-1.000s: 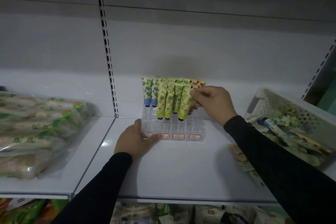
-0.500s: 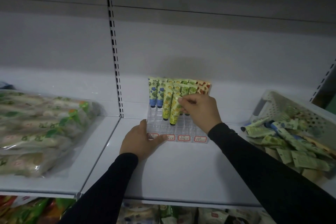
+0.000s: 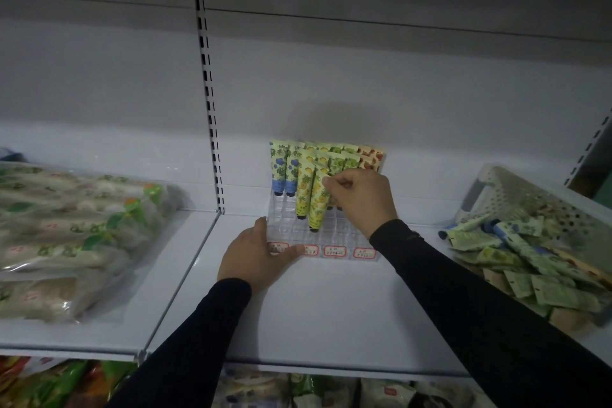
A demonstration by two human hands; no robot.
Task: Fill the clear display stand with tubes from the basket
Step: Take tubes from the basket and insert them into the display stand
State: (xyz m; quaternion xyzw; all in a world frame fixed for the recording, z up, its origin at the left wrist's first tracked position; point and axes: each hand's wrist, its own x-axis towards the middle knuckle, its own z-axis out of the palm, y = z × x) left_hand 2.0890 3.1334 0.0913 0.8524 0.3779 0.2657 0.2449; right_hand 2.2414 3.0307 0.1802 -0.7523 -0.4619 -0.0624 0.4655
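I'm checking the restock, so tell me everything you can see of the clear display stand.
The clear display stand looks like transparent plastic, stepped in rows of small slots, with four red-bordered labels along its front. It sits on the white shelf against the back wall. Upright tubes fill its rear rows; front slots are empty. The left hand steadies its front-left corner.

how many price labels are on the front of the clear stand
4, in a row along the front edge: one at the left partly under the left hand, then and, rightmost, by the right sleeve. None seems fully hidden.
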